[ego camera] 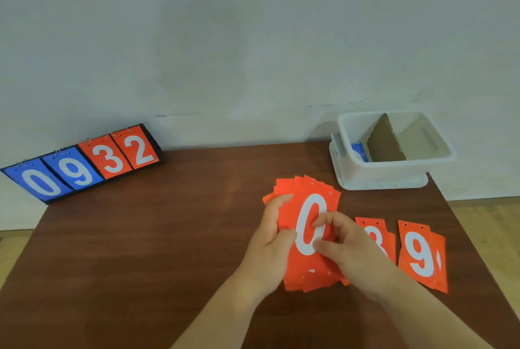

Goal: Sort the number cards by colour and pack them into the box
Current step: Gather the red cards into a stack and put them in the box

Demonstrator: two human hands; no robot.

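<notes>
Both hands hold a fanned stack of red cards [309, 190] over the table [168, 236]. The left hand [270, 239] grips its left edge, and the right hand [355, 248] pinches the top card [311, 208], a 0. The white box [394, 173] stands behind them, to the right.

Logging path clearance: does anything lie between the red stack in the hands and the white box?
Nothing visible does. Only bare table separates the red stack from the white box, whose top is open. The loose 8 card and 9 card lie off to the right, nearer the person.
</notes>
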